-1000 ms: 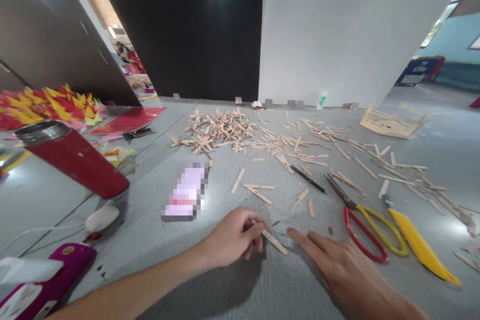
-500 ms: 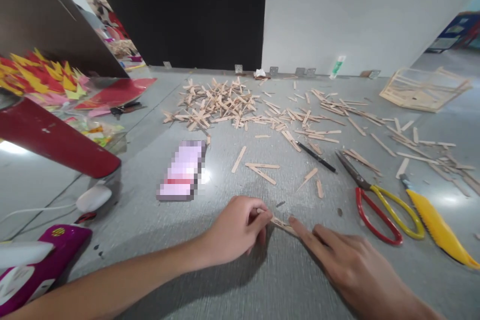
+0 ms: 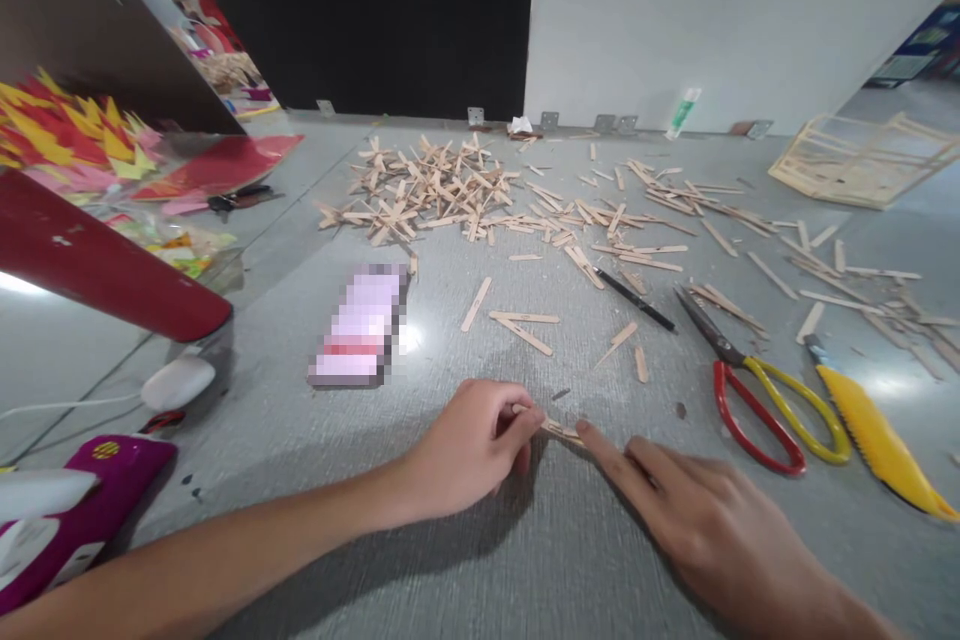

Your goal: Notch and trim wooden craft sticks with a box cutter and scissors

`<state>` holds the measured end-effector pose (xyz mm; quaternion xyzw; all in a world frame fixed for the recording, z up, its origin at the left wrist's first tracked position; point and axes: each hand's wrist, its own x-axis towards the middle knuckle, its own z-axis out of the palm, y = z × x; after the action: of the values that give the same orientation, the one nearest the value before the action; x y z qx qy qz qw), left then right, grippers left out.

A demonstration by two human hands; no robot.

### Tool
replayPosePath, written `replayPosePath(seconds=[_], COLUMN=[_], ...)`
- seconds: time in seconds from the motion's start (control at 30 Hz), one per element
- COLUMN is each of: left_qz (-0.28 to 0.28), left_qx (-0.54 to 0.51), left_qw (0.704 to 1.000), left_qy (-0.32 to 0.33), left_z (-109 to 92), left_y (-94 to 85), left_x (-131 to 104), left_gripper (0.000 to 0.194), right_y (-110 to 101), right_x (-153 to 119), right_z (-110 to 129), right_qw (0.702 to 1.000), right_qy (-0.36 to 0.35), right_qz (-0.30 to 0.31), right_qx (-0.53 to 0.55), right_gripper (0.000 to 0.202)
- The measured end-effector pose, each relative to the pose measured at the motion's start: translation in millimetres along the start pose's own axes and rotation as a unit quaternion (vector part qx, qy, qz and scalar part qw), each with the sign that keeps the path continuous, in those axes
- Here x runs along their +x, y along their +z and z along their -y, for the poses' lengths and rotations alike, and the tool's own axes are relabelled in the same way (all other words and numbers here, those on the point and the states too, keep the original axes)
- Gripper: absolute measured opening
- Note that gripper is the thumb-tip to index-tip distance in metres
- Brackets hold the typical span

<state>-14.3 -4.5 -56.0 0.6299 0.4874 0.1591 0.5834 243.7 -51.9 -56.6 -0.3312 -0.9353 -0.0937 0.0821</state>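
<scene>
On the near part of the grey table (image 3: 577, 570), a short wooden stick (image 3: 562, 430) lies between the person's two hands, with only its middle showing. The left hand (image 3: 476, 440) is closed on its left end, pinching it between thumb and bent fingers. The right hand (image 3: 697, 520) grips nothing: it is spread low and palm down, its index fingertip resting on the stick's other end while the remaining fingers fold loosely beside it. The fingers cover so much that I cannot tell whether this is one stick or two thin pieces laid together.

The step in hand looks like steadying and lining up the piece, one end pinched and the other pressed down. From this hold, a next move seems to call for an even pinch on the left and light, level pressure from the right fingertip, since a strip this thin could swivel or crack if pushed sideways.

Just beyond the fingers lies a dark sliver (image 3: 561, 393), and farther out two sticks form a narrow V (image 3: 526, 335). The large heap of sticks (image 3: 435, 185) sits well apart, toward the upright panels. To the right, a black pen (image 3: 636, 300), scissors (image 3: 727, 350) with one red and one yellow handle, and a yellow-handled tool (image 3: 881, 430) lie clear of both hands.
</scene>
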Motion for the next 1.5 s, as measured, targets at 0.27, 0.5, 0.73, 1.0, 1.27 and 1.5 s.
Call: replayPosePath(seconds=[0.27,0.5,0.73,1.0,1.27,1.5], left_qz=[0.013,0.024,0.03,0.027,0.031,0.021], left_qx=[-0.038,-0.078,-0.1,-0.105,-0.082,-0.038], left_qw=[0.999,0.996,0.995,0.994,0.996,0.999], left_qy=[0.012,0.03,0.001,0.007,0.01,0.03], left_z=[-0.2,1.3,6.9,4.8,2.5,0.9], left_y=[-1.3,-5.2,-2.4,-0.5,-0.5,-2.5], left_x=[0.5,0.8,1.7,2.2,2.7,3.3], left_gripper=[0.034,0.02,0.02,0.021,0.025,0.023], right_y=[-6.6,-10.8,-3.7,-3.7,-1.7,-5.2], right_x=[-1.9,-5.7,-7.1,-4.2,-5.5,0.5], right_z=[0.3,-4.6,-1.8,-1.3,-0.3,-1.5], right_qw=[1.0,0.999,0.999,0.999,0.999,1.0], right_qy=[0.007,0.032,0.034,0.03,0.035,0.022], right_qz=[-0.003,-0.018,0.01,0.006,0.002,-0.009], right_qx=[-0.002,0.028,0.017,0.03,0.011,-0.013], right_gripper=[0.071,0.073,0.079,0.078,0.077,0.075])
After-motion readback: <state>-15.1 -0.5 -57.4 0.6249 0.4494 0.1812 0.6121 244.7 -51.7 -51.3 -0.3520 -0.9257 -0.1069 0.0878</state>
